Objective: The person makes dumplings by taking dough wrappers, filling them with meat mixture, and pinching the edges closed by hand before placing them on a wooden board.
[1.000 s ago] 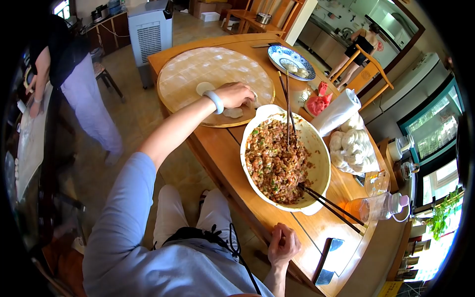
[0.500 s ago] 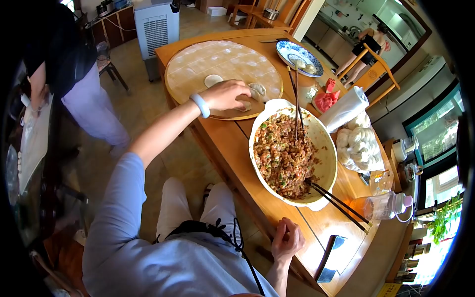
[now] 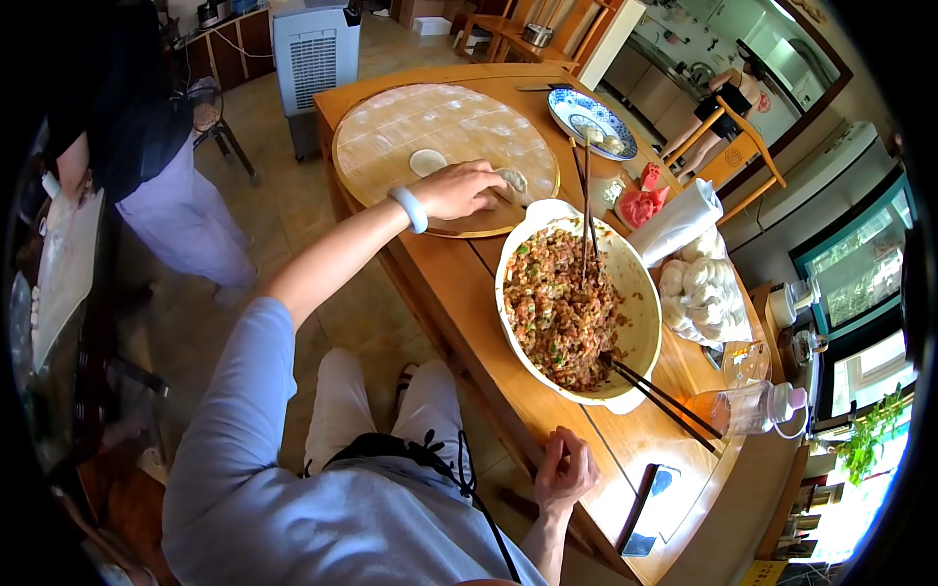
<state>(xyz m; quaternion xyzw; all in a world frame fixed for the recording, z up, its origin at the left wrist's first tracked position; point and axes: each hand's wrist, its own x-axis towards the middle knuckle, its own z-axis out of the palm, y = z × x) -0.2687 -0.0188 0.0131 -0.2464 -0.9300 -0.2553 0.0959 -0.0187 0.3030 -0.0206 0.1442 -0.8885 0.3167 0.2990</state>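
Note:
My left hand point(image 3: 463, 190), with a pale bangle on the wrist, reaches down to the near edge of a round, flour-dusted board point(image 3: 440, 112). Its fingers are pinched together, and whatever lies under them is hidden. Just beyond the fingertips sits a folded dumpling point(image 3: 514, 182). A flat round dumpling wrapper point(image 3: 427, 162) lies on the board behind the hand. My right hand point(image 3: 565, 472) rests at the table's edge with its fingers curled in and nothing visible in them. Between the hands stands a large white bowl point(image 3: 640, 342) of meat filling point(image 3: 562, 308), with two pairs of chopsticks point(image 3: 674, 405) stuck in.
A blue-and-white plate point(image 3: 565, 107) carries a few dumplings. Beyond the bowl are a white plastic roll point(image 3: 679, 220), a bag of white balls point(image 3: 702, 298) and a bottle point(image 3: 747, 408). A phone point(image 3: 648, 508) lies near my right hand. Another person point(image 3: 147, 146) works at the left.
My left hand has lowered and moved slightly right, covering a pale piece of dough that showed under its fingers before. My right hand stays in place. The view has shifted slightly.

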